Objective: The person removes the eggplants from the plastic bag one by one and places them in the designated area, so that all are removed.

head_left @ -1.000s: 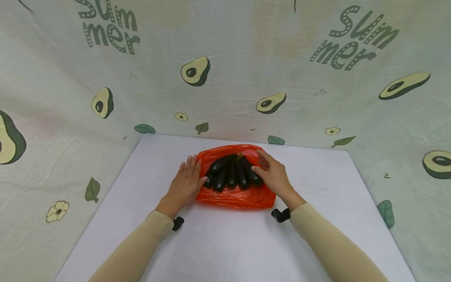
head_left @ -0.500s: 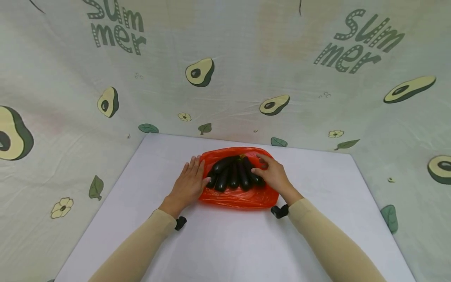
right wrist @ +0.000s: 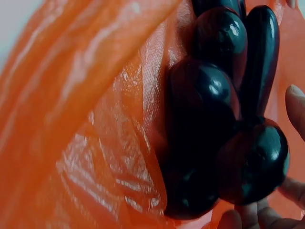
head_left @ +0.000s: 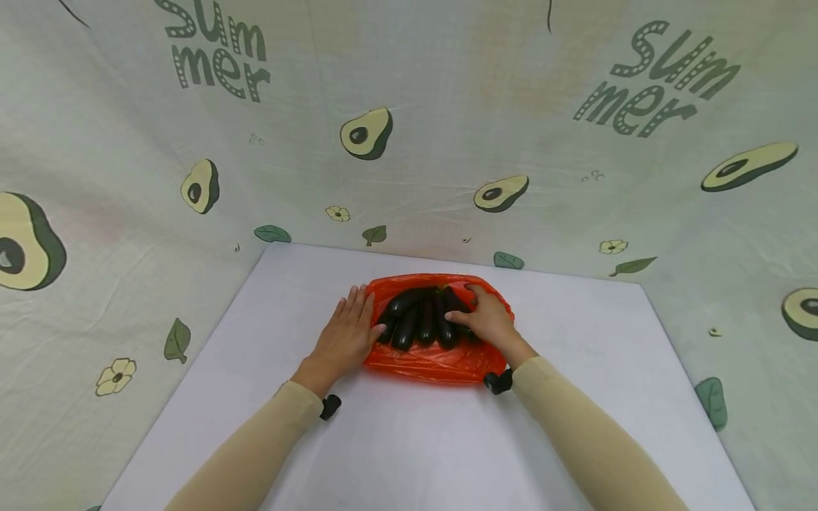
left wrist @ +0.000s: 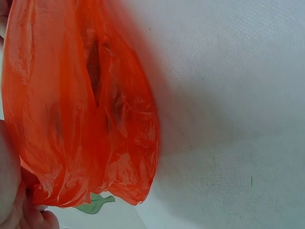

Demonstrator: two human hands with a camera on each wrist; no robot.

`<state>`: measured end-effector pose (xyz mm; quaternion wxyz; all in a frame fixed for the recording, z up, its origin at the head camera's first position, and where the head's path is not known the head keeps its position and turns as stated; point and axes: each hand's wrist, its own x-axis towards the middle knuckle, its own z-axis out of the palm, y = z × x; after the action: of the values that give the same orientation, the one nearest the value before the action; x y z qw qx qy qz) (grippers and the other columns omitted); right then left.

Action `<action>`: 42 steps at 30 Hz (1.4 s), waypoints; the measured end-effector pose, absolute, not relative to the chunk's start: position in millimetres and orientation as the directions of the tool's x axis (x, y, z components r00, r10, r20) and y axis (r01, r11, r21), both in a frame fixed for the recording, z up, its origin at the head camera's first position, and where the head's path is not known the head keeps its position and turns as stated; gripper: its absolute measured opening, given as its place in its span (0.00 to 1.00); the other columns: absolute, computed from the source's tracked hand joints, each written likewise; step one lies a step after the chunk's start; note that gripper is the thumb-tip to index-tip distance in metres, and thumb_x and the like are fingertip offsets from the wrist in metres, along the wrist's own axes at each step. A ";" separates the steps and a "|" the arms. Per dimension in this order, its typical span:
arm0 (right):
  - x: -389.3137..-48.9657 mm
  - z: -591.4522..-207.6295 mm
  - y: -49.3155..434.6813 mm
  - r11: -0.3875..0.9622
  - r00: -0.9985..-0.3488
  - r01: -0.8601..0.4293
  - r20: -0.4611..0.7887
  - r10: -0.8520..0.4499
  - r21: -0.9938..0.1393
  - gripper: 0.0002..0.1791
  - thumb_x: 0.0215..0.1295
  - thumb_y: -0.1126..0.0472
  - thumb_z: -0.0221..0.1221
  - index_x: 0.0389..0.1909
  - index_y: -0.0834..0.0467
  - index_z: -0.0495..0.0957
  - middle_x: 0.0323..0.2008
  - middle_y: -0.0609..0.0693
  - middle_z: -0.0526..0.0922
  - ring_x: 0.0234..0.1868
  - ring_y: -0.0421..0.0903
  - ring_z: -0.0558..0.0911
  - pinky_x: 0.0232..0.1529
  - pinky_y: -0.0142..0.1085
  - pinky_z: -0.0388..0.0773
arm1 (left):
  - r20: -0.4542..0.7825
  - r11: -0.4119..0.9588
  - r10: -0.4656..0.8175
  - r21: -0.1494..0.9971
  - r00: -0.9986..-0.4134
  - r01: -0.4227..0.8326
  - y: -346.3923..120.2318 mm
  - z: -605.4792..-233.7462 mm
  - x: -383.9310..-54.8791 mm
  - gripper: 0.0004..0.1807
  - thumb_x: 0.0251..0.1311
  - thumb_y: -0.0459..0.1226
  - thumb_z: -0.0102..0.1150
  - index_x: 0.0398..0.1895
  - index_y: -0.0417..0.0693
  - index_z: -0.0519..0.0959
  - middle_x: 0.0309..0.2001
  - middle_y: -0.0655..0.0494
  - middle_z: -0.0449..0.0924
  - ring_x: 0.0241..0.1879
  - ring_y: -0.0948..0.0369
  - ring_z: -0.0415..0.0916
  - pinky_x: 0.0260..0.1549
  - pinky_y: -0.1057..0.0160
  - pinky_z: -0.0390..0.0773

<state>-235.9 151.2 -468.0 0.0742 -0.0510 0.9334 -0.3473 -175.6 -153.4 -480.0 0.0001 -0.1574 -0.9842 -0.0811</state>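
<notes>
Several dark, glossy eggplants (head_left: 405, 333) lie side by side in an opened red plastic bag (head_left: 428, 369) on the white table. My left hand (head_left: 345, 333) rests along the bag's left side with straight fingers, its thumb reaching over the rim. In the left wrist view the bag's crinkled wall (left wrist: 57, 109) hides the eggplants. My right hand (head_left: 488, 319) reaches in over the rightmost eggplants. The right wrist view has its fingers (right wrist: 293, 188) touching the nearest eggplant (right wrist: 255, 162), while its thumb (right wrist: 296, 107) stands apart from it.
A white cloth-covered table (head_left: 409, 454) extends around the bag. Behind and beside it hangs a pale curtain (head_left: 428, 121) printed with avocados, leaves and the word "summer". A dark wrist camera (head_left: 498, 382) sits under the right wrist, close to the bag.
My right hand has moved left and farther over the eggplants, its thumb now above them. The left hand keeps its place against the bag. The head view has shifted slightly.
</notes>
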 end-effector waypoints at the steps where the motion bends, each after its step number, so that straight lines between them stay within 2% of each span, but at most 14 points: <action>1: -236.3 -469.2 150.1 0.757 -0.983 -0.036 -0.112 -0.143 -0.653 0.53 0.65 0.43 0.72 0.81 0.62 0.58 0.73 0.66 0.72 0.68 0.64 0.77 0.70 0.60 0.74 | 0.024 0.938 0.309 0.160 -0.951 0.309 -153.3 -480.0 -175.6 0.44 0.82 0.54 0.44 0.85 0.35 0.45 0.86 0.40 0.38 0.86 0.42 0.35 0.83 0.42 0.43; 6: -236.7 -473.9 144.6 0.761 -0.980 0.015 -0.161 -0.118 -0.649 0.57 0.63 0.44 0.74 0.82 0.63 0.53 0.75 0.67 0.69 0.71 0.64 0.74 0.73 0.61 0.70 | 0.019 0.937 0.310 0.162 -0.951 0.309 -152.8 -479.6 -175.2 0.43 0.82 0.53 0.45 0.85 0.35 0.45 0.86 0.40 0.38 0.86 0.42 0.35 0.83 0.42 0.43; 10: -234.2 -474.1 141.5 0.751 -0.977 0.040 -0.183 -0.109 -0.659 0.55 0.65 0.49 0.72 0.83 0.62 0.51 0.73 0.67 0.71 0.67 0.63 0.77 0.71 0.61 0.73 | 0.016 0.937 0.307 0.169 -0.952 0.305 -152.9 -479.0 -174.5 0.43 0.82 0.53 0.44 0.85 0.36 0.45 0.86 0.40 0.38 0.86 0.42 0.35 0.83 0.42 0.43; 17: -224.7 -468.5 143.6 0.699 -0.971 0.021 -0.181 -0.156 -0.714 0.47 0.68 0.52 0.69 0.82 0.55 0.56 0.62 0.67 0.80 0.57 0.62 0.82 0.59 0.57 0.84 | 0.029 0.940 0.295 0.169 -0.955 0.295 -154.1 -478.0 -174.5 0.44 0.82 0.54 0.46 0.85 0.36 0.46 0.86 0.40 0.40 0.86 0.42 0.36 0.83 0.42 0.44; 23: -215.1 -462.4 148.1 0.637 -0.967 -0.002 -0.162 -0.199 -0.771 0.42 0.68 0.53 0.68 0.80 0.51 0.62 0.58 0.63 0.81 0.53 0.58 0.82 0.52 0.51 0.88 | 0.030 0.945 0.277 0.174 -0.960 0.278 -155.3 -479.1 -176.1 0.44 0.81 0.55 0.44 0.86 0.38 0.44 0.87 0.41 0.39 0.86 0.43 0.34 0.83 0.43 0.45; 28: -208.7 -461.6 150.6 0.556 -0.963 0.000 -0.150 -0.224 -0.831 0.39 0.70 0.55 0.67 0.79 0.50 0.63 0.59 0.62 0.80 0.57 0.59 0.82 0.54 0.51 0.88 | 0.029 0.945 0.264 0.193 -0.964 0.265 -156.0 -478.9 -175.8 0.45 0.81 0.56 0.44 0.86 0.38 0.44 0.87 0.41 0.39 0.86 0.43 0.34 0.82 0.42 0.46; 33: -201.0 -457.3 155.0 0.476 -0.968 0.018 -0.134 -0.211 -0.880 0.41 0.71 0.54 0.68 0.81 0.46 0.61 0.62 0.62 0.79 0.61 0.61 0.82 0.57 0.54 0.86 | 0.021 0.944 0.257 0.210 -0.966 0.256 -155.5 -477.9 -175.7 0.45 0.81 0.55 0.46 0.86 0.38 0.44 0.87 0.41 0.39 0.86 0.43 0.33 0.82 0.42 0.45; 38: -195.7 -456.2 164.6 0.443 -0.978 -0.018 -0.076 -0.194 -0.897 0.42 0.72 0.55 0.68 0.81 0.41 0.60 0.65 0.61 0.78 0.60 0.60 0.84 0.55 0.53 0.87 | 0.025 0.936 0.268 0.229 -0.963 0.266 -154.9 -476.4 -175.7 0.45 0.81 0.55 0.45 0.85 0.36 0.45 0.86 0.39 0.39 0.86 0.42 0.34 0.82 0.41 0.45; 42: -193.2 -454.4 174.2 0.431 -0.983 -0.040 -0.040 -0.177 -0.902 0.41 0.72 0.56 0.67 0.82 0.43 0.59 0.66 0.62 0.78 0.60 0.61 0.85 0.58 0.54 0.86 | 0.027 0.934 0.278 0.227 -0.960 0.277 -154.5 -476.2 -176.0 0.45 0.81 0.55 0.45 0.85 0.36 0.45 0.86 0.38 0.39 0.86 0.42 0.34 0.82 0.41 0.45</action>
<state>-193.2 174.2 -454.4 0.0645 -0.0645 0.8434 -0.5295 -176.0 -154.5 -476.2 -0.0028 -0.1411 -0.9833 -0.1152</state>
